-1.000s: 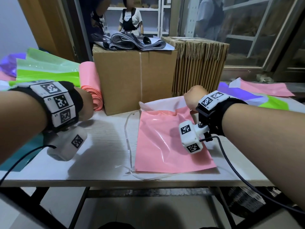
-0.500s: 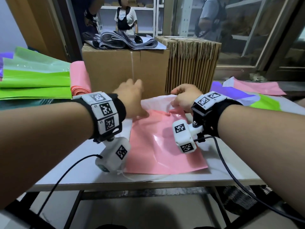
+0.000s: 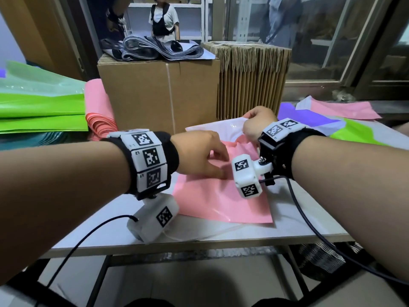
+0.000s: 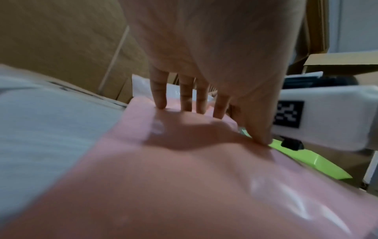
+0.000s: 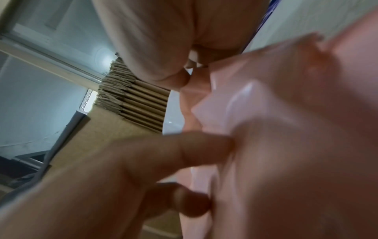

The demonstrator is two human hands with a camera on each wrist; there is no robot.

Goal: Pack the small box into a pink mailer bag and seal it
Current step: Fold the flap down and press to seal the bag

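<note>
The left hand [image 3: 199,156] lies palm-down on the glossy pink plastic mailer bag [image 3: 221,200], its straight fingers [image 4: 159,92] and thumb pressing the film flat and gripping nothing. The right hand [image 3: 257,124] is raised at the bag's far end, fingers curled and pinching the white inner flap [image 3: 221,129] at the mouth. The small box cannot be made out in any view. The bag lies on a white table [image 3: 298,218], just in front of a large brown cardboard carton [image 3: 155,94]. Right of the carton stands a bundle of flattened corrugated sheets [image 3: 252,80]; left of it lie green plastic bags [image 3: 42,107]. Behind the carton, people stand by shelving.
</note>
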